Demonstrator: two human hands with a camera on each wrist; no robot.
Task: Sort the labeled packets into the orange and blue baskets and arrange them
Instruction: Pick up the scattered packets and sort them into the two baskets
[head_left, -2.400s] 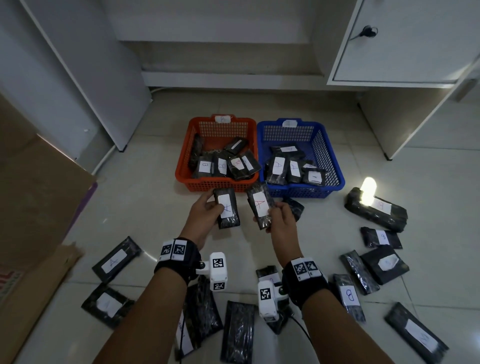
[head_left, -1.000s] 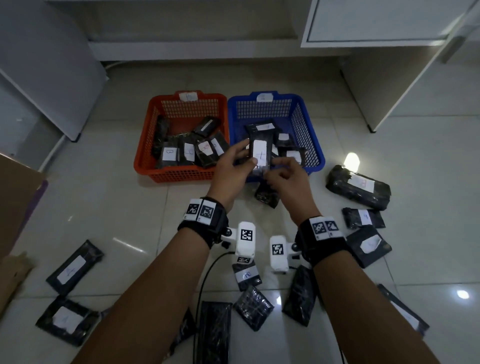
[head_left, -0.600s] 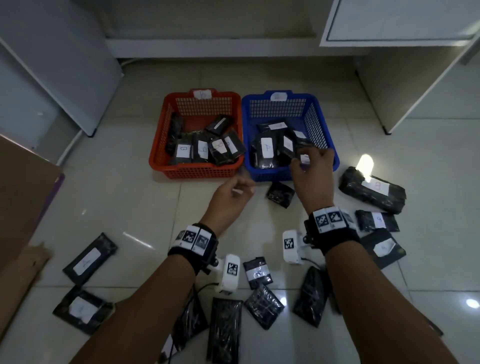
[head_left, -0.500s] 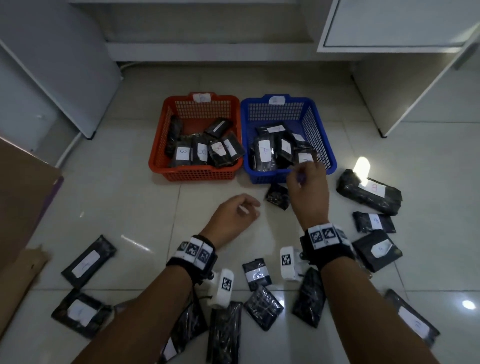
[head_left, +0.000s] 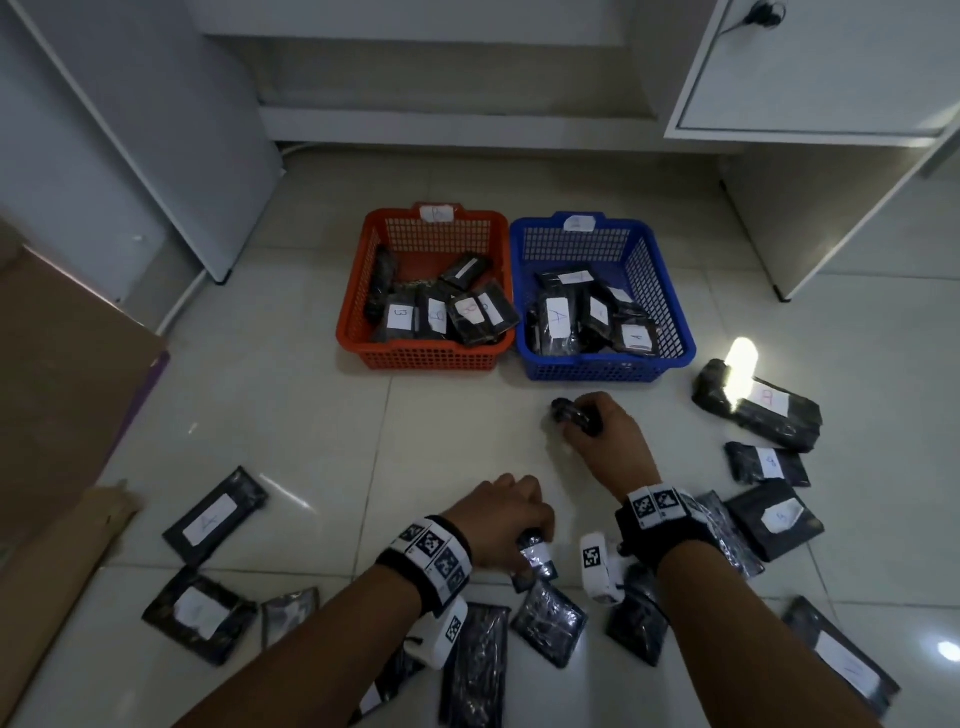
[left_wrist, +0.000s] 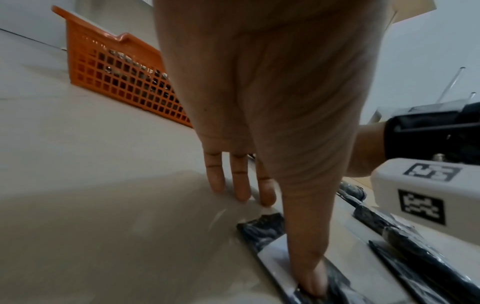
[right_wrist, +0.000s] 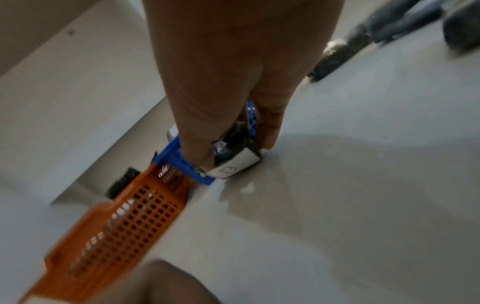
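Item, right hand (head_left: 608, 436): your fingers and thumb pinch a small black packet (right_wrist: 237, 156) just off the tiled floor (head_left: 311, 415), in front of the blue basket (head_left: 670, 291); the right wrist view shows a "B" on its white label. Item, left hand (head_left: 501, 519): its fingers lie straight, the thumb tip pressing on a second small packet (head_left: 535, 558) that lies flat on the floor near you; it is not yet gripped, and its letter cannot be read. Item, orange basket (head_left: 363, 312): packets inside show "B" labels, so your right-hand packet most likely belongs here, not in the blue one, whose packets show "A". Handling: lift the B packet clear of the blue rim and cross leftward before letting go; set it label-up, in line with the row at the front. For the left packet, slide a fingertip under one short edge, since glossy wrap on smooth tile probably slips; turn the label toward you and read it before choosing a basket. Remaining stock: many labelled packets lie scattered on the floor at left, right and near you.
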